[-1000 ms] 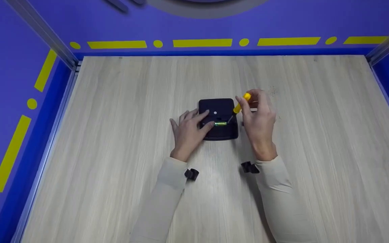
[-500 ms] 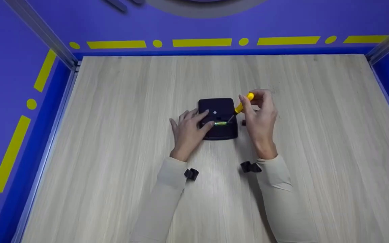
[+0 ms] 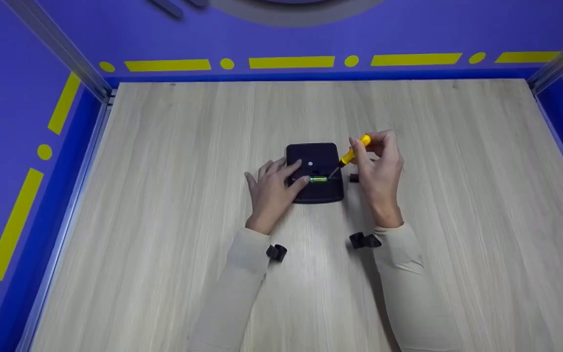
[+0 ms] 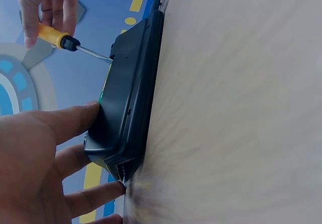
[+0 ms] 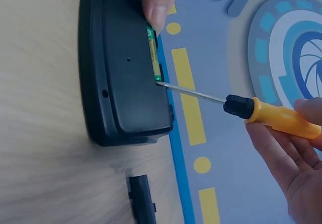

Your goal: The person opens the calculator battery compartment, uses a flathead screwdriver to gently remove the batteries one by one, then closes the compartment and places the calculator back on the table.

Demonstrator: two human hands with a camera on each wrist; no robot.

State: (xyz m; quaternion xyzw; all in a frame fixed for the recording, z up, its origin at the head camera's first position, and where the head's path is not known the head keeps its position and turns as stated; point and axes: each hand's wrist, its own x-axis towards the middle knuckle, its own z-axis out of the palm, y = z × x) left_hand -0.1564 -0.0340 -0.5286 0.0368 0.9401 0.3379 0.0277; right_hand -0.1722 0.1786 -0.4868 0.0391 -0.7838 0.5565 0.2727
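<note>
Blue-purple wall panels (image 3: pixel 281 44), marked with yellow bars and dots, bound the counter (image 3: pixel 164 234) at the back and both sides; grey metal posts (image 3: pixel 61 46) stand at the rear corners. Counter: pale wood grain, streaks running front to back, patch of glare between the two beige sleeves (image 3: pixel 232 293). Right hand (image 3: pixel 380 171): thumb and fingers grip the screwdriver by its handle. Left hand (image 3: pixel 274 190): released, fingers spread; index finger rests on the black plastic device, thumb at the battery's left end. Device (image 3: pixel 321 159) lies flat near mid-counter. Yellow-handled screwdriver (image 3: pixel 349 155) tilts down leftward, tip at the battery's right end. Small black plastic piece (image 3: pixel 354 178) lies just right of the device. Green-and-yellow battery (image 3: pixel 318 179) sits in the device's recess.
</note>
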